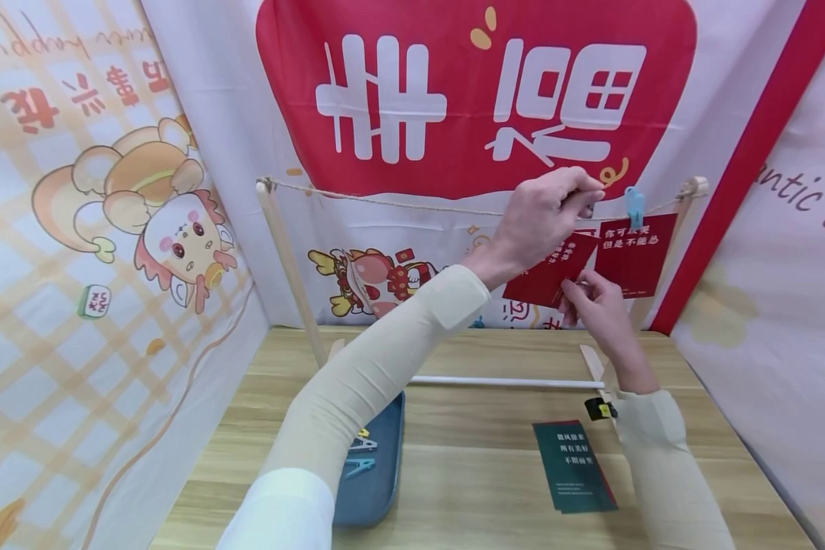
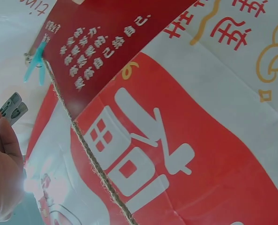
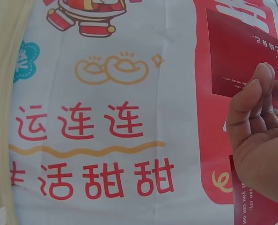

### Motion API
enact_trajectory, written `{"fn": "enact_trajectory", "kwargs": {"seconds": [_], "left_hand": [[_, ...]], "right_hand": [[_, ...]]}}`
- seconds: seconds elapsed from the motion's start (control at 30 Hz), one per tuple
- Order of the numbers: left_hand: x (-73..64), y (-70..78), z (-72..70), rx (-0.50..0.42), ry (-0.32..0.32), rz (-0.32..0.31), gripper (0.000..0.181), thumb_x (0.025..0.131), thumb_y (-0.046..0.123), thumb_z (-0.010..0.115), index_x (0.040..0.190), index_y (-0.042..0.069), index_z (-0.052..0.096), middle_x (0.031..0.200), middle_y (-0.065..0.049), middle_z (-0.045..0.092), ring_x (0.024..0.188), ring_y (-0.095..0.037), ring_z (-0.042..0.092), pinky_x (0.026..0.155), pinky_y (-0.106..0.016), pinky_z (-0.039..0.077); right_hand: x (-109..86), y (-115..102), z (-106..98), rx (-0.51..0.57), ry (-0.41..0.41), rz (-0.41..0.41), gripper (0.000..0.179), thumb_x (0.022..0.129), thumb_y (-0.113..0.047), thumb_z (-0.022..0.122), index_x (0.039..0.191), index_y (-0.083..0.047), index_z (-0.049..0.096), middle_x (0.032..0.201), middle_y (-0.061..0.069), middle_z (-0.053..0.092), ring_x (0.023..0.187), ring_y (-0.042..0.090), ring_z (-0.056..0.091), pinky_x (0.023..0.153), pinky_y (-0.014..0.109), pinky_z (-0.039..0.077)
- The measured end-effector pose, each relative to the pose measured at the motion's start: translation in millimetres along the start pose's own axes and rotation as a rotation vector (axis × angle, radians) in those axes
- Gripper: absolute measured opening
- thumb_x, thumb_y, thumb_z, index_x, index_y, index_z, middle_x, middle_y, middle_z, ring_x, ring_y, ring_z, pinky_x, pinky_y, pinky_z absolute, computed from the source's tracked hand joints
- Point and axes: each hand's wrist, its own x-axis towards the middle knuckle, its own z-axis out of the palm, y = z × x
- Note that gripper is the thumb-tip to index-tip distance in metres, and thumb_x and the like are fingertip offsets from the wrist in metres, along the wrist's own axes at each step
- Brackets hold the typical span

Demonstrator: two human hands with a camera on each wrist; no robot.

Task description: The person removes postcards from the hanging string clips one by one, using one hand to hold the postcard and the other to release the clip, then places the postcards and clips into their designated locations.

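A twine line [image 1: 399,202] runs between two wooden posts. From its right end hangs a red card [image 1: 635,267] with white lettering, held by a light blue clothespin [image 1: 635,206]. My right hand [image 1: 601,313] pinches a second red card [image 1: 546,275] by its lower edge; this card leans at a slant just left of the hanging one, its top close to the twine. My left hand [image 1: 539,221] is above it at the line. In the left wrist view that hand pinches a grey clothespin [image 2: 13,108] between thumb and fingers; the head view mostly hides it.
A dark blue tray [image 1: 388,496] with several clothespins [image 1: 360,466] stands under my left forearm. Green and red cards [image 1: 577,470] lie stacked on the wooden table. A white rod [image 1: 509,382] crosses between the stand's feet, near a small black object [image 1: 598,409]. Printed cloth surrounds the table.
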Motion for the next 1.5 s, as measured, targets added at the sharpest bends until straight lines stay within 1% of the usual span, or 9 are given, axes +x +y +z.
{"fn": "enact_trajectory", "kwargs": {"seconds": [0.03, 0.23, 0.37, 0.53, 0.7, 0.93, 1.23, 1.33, 1.5], "left_hand": [[0.6, 2.0, -0.1, -0.011, 0.009, 0.009, 0.022, 0.094, 0.015, 0.065, 0.111, 0.002, 0.068, 0.104, -0.008, 0.07, 0.087, -0.007, 0.066, 0.085, -0.006, 0.047], [0.9, 9.9, -2.8, -0.041, 0.033, -0.018, 0.039, 0.092, 0.017, 0.068, 0.126, 0.0, 0.057, 0.111, -0.01, 0.063, 0.091, -0.007, 0.064, 0.085, -0.005, 0.047], [-0.7, 9.3, -6.7, -0.061, 0.048, -0.012, 0.048, 0.092, 0.019, 0.069, 0.134, 0.001, 0.053, 0.113, -0.009, 0.064, 0.088, -0.006, 0.064, 0.083, -0.006, 0.048], [-4.4, 6.8, -14.1, -0.066, 0.078, -0.009, 0.054, 0.093, 0.02, 0.068, 0.139, 0.001, 0.048, 0.118, -0.009, 0.064, 0.095, -0.005, 0.066, 0.089, -0.007, 0.047], [-9.1, 6.0, -21.3, -0.092, 0.054, 0.004, 0.053, 0.093, 0.019, 0.067, 0.139, 0.0, 0.049, 0.122, -0.011, 0.061, 0.105, -0.007, 0.066, 0.094, -0.008, 0.046], [-19.1, 3.2, -27.7, -0.086, 0.015, 0.023, 0.048, 0.093, 0.014, 0.067, 0.136, -0.002, 0.052, 0.126, -0.014, 0.06, 0.11, -0.011, 0.066, 0.092, -0.01, 0.048], [-31.3, 2.5, -36.7, -0.113, 0.008, -0.036, 0.045, 0.094, 0.009, 0.063, 0.136, -0.002, 0.052, 0.13, -0.016, 0.057, 0.114, -0.017, 0.065, 0.094, -0.011, 0.048], [-38.3, 3.7, -41.7, -0.126, 0.006, -0.056, 0.044, 0.094, 0.007, 0.063, 0.136, -0.001, 0.052, 0.13, -0.015, 0.056, 0.114, -0.016, 0.066, 0.093, -0.011, 0.049], [-52.7, 3.7, -50.4, -0.112, 0.008, -0.05, 0.043, 0.094, 0.009, 0.064, 0.135, 0.001, 0.053, 0.131, -0.014, 0.057, 0.114, -0.014, 0.066, 0.092, -0.012, 0.049]], "right_hand": [[-0.1, 0.6, 0.3, 0.004, 0.0, -0.001, 0.032, 0.1, -0.031, 0.054, 0.1, 0.001, 0.056, 0.068, 0.001, 0.063, 0.053, 0.021, 0.06, 0.053, 0.03, 0.055], [-2.5, 2.1, 1.5, 0.003, -0.015, -0.011, 0.033, 0.1, -0.033, 0.055, 0.098, 0.001, 0.055, 0.066, 0.0, 0.062, 0.054, 0.021, 0.06, 0.053, 0.03, 0.055], [-7.1, 1.8, 1.6, -0.031, -0.038, -0.017, 0.036, 0.099, -0.037, 0.055, 0.097, 0.0, 0.054, 0.066, 0.005, 0.062, 0.055, 0.022, 0.061, 0.053, 0.03, 0.055], [-13.5, 2.4, 0.5, -0.069, -0.054, 0.001, 0.039, 0.098, -0.04, 0.056, 0.095, -0.001, 0.055, 0.068, 0.008, 0.063, 0.057, 0.022, 0.061, 0.054, 0.03, 0.056], [-18.5, 5.8, -1.4, -0.097, -0.085, 0.001, 0.038, 0.099, -0.039, 0.056, 0.096, -0.001, 0.055, 0.068, 0.008, 0.062, 0.057, 0.022, 0.061, 0.054, 0.03, 0.056], [-25.8, 9.2, -3.6, -0.087, -0.115, -0.032, 0.032, 0.1, -0.031, 0.055, 0.1, 0.0, 0.056, 0.07, 0.013, 0.062, 0.057, 0.024, 0.06, 0.053, 0.029, 0.055], [-38.0, 14.7, -4.5, -0.085, -0.136, 0.03, 0.037, 0.099, -0.039, 0.055, 0.099, -0.001, 0.055, 0.067, 0.011, 0.06, 0.057, 0.023, 0.059, 0.054, 0.031, 0.054], [-41.8, 18.3, -4.5, -0.085, -0.15, 0.031, 0.036, 0.1, -0.038, 0.054, 0.103, -0.002, 0.057, 0.068, 0.012, 0.061, 0.056, 0.024, 0.06, 0.055, 0.03, 0.054], [-47.3, 23.6, -4.4, -0.093, -0.169, 0.051, 0.035, 0.1, -0.038, 0.054, 0.109, -0.004, 0.058, 0.071, 0.015, 0.062, 0.058, 0.023, 0.06, 0.058, 0.029, 0.055]]}}
